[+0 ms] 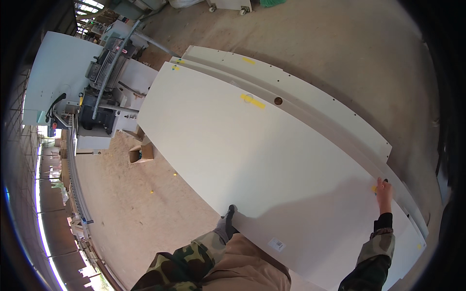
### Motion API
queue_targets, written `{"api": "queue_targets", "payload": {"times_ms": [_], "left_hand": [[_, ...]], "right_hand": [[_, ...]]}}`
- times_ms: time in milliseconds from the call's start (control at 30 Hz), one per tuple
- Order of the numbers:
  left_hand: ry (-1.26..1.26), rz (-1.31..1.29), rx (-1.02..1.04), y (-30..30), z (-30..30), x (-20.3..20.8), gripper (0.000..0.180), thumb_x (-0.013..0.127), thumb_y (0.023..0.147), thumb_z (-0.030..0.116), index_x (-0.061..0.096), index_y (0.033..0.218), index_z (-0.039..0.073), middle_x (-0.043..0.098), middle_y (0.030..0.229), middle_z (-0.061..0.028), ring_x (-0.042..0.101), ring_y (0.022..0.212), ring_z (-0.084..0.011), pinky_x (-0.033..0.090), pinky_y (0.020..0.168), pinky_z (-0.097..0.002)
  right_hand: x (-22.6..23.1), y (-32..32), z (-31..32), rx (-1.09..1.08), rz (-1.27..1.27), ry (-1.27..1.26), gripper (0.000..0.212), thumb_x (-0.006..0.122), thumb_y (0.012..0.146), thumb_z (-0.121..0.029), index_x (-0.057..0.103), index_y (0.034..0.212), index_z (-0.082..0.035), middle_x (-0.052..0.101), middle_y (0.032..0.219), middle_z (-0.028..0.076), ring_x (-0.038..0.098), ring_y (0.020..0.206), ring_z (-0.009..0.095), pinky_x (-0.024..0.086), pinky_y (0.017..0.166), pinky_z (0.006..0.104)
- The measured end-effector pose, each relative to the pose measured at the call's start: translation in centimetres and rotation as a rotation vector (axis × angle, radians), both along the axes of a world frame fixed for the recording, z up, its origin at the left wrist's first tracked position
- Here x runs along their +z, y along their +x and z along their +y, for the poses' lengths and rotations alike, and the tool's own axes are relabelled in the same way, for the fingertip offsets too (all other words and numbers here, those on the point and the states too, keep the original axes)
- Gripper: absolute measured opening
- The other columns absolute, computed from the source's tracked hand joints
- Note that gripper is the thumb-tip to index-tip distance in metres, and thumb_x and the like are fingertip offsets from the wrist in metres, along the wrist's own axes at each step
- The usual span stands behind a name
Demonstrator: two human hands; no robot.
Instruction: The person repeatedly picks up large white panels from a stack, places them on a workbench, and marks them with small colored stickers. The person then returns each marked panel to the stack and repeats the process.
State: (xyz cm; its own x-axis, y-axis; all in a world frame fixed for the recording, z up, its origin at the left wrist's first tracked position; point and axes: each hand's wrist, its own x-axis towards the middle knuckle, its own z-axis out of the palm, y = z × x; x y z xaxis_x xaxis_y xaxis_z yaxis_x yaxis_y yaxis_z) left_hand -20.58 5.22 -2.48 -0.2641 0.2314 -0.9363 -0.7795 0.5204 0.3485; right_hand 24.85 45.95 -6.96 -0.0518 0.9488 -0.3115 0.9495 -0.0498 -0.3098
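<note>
A large white panel [272,160] lies in front of me on top of other white panels. My left hand [226,223], in a grey and black glove, is closed on its near edge, thumb on the top face and fingers hidden below. Over by the far right edge is my right hand [384,196], bare, its fingers drawn together on the panel. A small dark thing shows at those fingertips, too small to name. Yellow tape [374,189] sits beside that hand. A white label [276,244] is stuck near the panel's close edge.
Beneath and beyond lies another white panel [335,104] with small holes along its edge. A machine [104,92] with a dark motor stands at the left end. An open cardboard box [141,153] rests on the floor, with yellow scraps [151,191] nearby. Wheeled casters [242,10] show at the back.
</note>
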Motion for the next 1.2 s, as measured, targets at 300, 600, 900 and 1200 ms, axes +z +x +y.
{"api": "queue_targets", "payload": {"times_ms": [300, 600, 900, 1200], "left_hand": [[-0.209, -0.156, -0.359, -4.3, 2.8, 0.2, 0.039, 0.062, 0.083, 0.035, 0.058, 0.096, -0.002, 0.063, 0.069, -0.0153, 0.062, 0.055, -0.0245, 0.051, 0.046, -0.035], [-0.022, 1.237, -0.386, -42.6, 8.9, -3.6, 0.043, 0.06, 0.085, 0.029, 0.052, 0.118, 0.003, 0.057, 0.112, -0.0161, 0.056, 0.102, -0.0267, 0.045, 0.087, -0.0363], [-0.611, 1.699, -0.687, -76.5, 16.9, -7.3, 0.067, 0.048, 0.085, 0.051, 0.033, 0.138, 0.012, 0.035, 0.138, -0.0184, 0.028, 0.129, -0.0373, 0.022, 0.106, -0.0468], [-0.427, 1.713, -0.73, -78.8, 16.8, -7.2, 0.071, 0.055, 0.08, 0.042, 0.031, 0.137, 0.006, 0.037, 0.134, -0.0214, 0.03, 0.127, -0.0394, 0.021, 0.104, -0.0502]], "right_hand": [[1.6, -12.2, -2.5, 0.161, 0.08, 0.114, 0.018, 0.053, 0.087, -0.015, 0.062, 0.092, 0.0, 0.063, 0.098, 0.015, 0.058, 0.093, 0.033, 0.045, 0.084, 0.0387], [6.4, -50.6, -1.9, 0.457, 0.364, 0.227, 0.009, 0.054, 0.083, -0.007, 0.061, 0.085, -0.002, 0.06, 0.082, 0.014, 0.058, 0.078, 0.033, 0.047, 0.069, 0.0383], [1.0, -89.9, 2.0, 0.711, 0.443, 0.314, 0.006, 0.056, 0.081, -0.009, 0.061, 0.081, -0.005, 0.057, 0.076, 0.013, 0.057, 0.069, 0.034, 0.047, 0.062, 0.0401], [-4.3, -108.5, 7.6, 0.965, 0.262, 0.298, 0.007, 0.053, 0.078, -0.006, 0.059, 0.081, -0.004, 0.056, 0.088, 0.01, 0.057, 0.083, 0.029, 0.048, 0.067, 0.0391]]}}
